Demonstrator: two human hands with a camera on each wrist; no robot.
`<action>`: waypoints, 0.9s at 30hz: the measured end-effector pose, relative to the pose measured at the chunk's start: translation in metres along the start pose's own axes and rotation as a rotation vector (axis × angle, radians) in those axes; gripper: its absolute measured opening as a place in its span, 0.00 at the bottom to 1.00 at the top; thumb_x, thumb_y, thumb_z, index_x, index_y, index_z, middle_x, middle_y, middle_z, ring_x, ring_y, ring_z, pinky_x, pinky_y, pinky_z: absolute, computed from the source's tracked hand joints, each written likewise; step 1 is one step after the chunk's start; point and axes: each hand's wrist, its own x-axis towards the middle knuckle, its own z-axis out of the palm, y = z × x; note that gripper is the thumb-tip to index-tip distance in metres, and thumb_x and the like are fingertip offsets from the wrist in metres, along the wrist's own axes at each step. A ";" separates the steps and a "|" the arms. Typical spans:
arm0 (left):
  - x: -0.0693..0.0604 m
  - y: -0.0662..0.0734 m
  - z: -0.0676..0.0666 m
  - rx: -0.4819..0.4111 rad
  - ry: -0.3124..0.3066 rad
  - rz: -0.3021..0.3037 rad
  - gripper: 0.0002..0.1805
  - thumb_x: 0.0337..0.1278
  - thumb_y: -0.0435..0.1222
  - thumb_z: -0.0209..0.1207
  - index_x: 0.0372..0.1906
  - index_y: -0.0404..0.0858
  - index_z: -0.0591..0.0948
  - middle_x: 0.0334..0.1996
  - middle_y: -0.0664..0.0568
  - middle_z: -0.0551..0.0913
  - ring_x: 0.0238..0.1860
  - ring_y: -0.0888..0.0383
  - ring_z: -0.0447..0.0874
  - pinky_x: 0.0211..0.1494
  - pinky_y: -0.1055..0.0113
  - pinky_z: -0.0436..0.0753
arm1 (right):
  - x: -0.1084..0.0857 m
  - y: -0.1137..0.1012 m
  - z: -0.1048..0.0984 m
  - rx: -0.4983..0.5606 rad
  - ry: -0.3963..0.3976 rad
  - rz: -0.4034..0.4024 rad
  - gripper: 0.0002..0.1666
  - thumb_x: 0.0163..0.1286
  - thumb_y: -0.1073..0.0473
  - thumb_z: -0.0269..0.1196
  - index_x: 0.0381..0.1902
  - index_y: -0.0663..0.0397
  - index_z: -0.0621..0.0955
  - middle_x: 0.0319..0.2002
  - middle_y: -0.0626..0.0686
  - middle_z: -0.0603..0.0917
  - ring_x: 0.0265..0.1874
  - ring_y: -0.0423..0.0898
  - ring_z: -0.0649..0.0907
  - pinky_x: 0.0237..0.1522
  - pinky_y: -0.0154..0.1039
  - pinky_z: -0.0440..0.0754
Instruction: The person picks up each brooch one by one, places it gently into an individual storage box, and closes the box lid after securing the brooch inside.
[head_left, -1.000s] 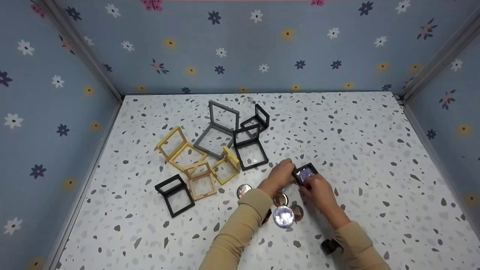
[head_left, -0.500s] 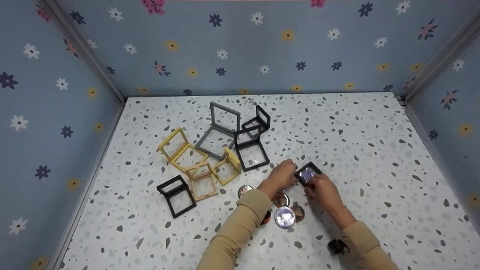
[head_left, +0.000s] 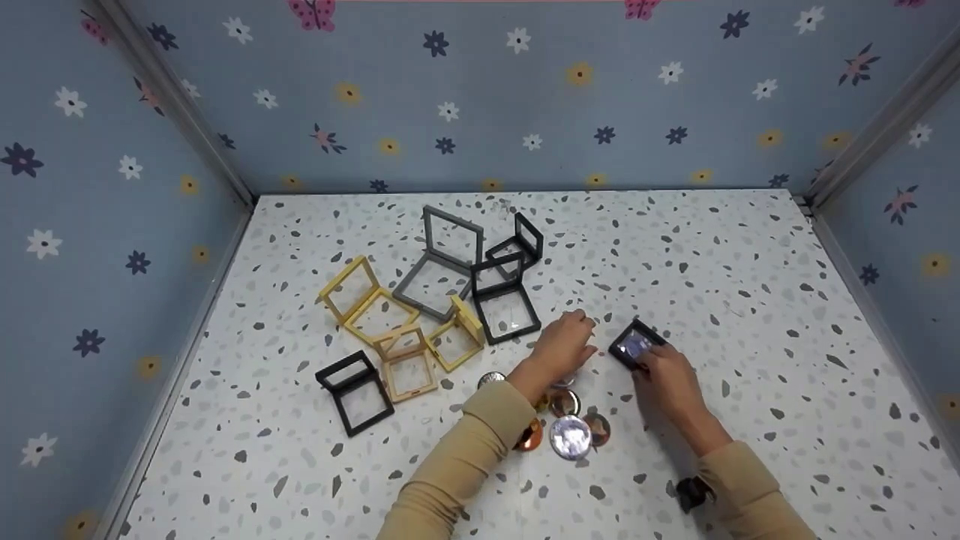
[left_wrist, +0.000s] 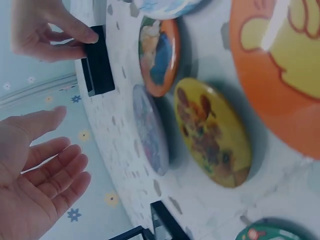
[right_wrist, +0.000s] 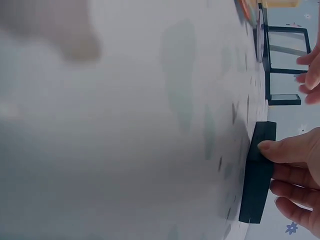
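In the head view my right hand [head_left: 673, 379] pinches the near edge of a small closed black frame [head_left: 634, 345] with a purple disc inside. The right wrist view shows the thumb on the side of that black frame [right_wrist: 258, 172]. My left hand [head_left: 559, 347] is empty, a short way left of the frame and above several round badges [head_left: 571, 437]. Its fingers are loosely bent and apart in the left wrist view, where a yellow badge [left_wrist: 213, 132] and an orange badge [left_wrist: 285, 65] lie close by.
Left of the hands stand several opened frames: grey [head_left: 430, 285], yellow [head_left: 380, 319], beige [head_left: 409, 375] and black [head_left: 363, 405]. A small black object [head_left: 691, 493] is beside the right sleeve. Flower-patterned walls [head_left: 487, 97] border the speckled table [head_left: 720, 270] at the back and sides.
My right hand has moved to the right with the black frame. The left hand, earlier beside the frame's left corner, is now apart from it.
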 end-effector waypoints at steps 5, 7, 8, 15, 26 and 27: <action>-0.004 -0.004 -0.013 0.034 0.013 -0.015 0.13 0.52 0.40 0.58 0.39 0.36 0.77 0.37 0.49 0.75 0.38 0.54 0.75 0.42 0.66 0.74 | 0.001 0.009 -0.002 -0.010 0.020 -0.014 0.09 0.42 0.73 0.68 0.26 0.66 0.82 0.28 0.60 0.81 0.30 0.57 0.78 0.35 0.50 0.74; -0.006 -0.007 -0.018 0.040 0.017 -0.020 0.14 0.53 0.40 0.58 0.41 0.35 0.77 0.39 0.48 0.75 0.40 0.54 0.75 0.44 0.65 0.74 | 0.001 0.011 -0.004 -0.002 0.003 0.003 0.09 0.43 0.73 0.67 0.27 0.66 0.82 0.29 0.60 0.80 0.31 0.57 0.78 0.36 0.51 0.74; -0.007 -0.008 -0.021 0.042 0.025 -0.022 0.14 0.53 0.40 0.58 0.41 0.35 0.77 0.39 0.48 0.75 0.41 0.54 0.75 0.44 0.65 0.74 | 0.001 0.012 -0.004 0.002 -0.009 0.013 0.09 0.44 0.73 0.67 0.28 0.66 0.82 0.30 0.61 0.80 0.32 0.58 0.77 0.37 0.51 0.74; -0.013 -0.019 -0.039 0.071 0.094 -0.044 0.14 0.51 0.38 0.59 0.41 0.34 0.77 0.37 0.48 0.75 0.39 0.54 0.75 0.42 0.65 0.75 | 0.005 0.022 -0.010 0.020 -0.083 0.066 0.09 0.49 0.74 0.63 0.32 0.68 0.81 0.34 0.64 0.79 0.37 0.60 0.77 0.41 0.52 0.74; -0.018 -0.046 -0.064 0.141 0.125 -0.111 0.11 0.51 0.36 0.59 0.37 0.32 0.78 0.35 0.45 0.75 0.38 0.52 0.75 0.40 0.63 0.76 | 0.010 0.040 -0.016 -0.016 -0.130 0.102 0.08 0.52 0.75 0.60 0.33 0.69 0.80 0.33 0.65 0.78 0.37 0.60 0.77 0.40 0.52 0.74; -0.018 -0.049 -0.065 0.153 0.135 -0.120 0.11 0.50 0.35 0.59 0.37 0.32 0.78 0.36 0.45 0.76 0.38 0.51 0.75 0.39 0.62 0.76 | 0.010 0.042 -0.016 -0.020 -0.131 0.100 0.08 0.52 0.75 0.60 0.32 0.69 0.80 0.33 0.64 0.78 0.36 0.60 0.77 0.40 0.51 0.74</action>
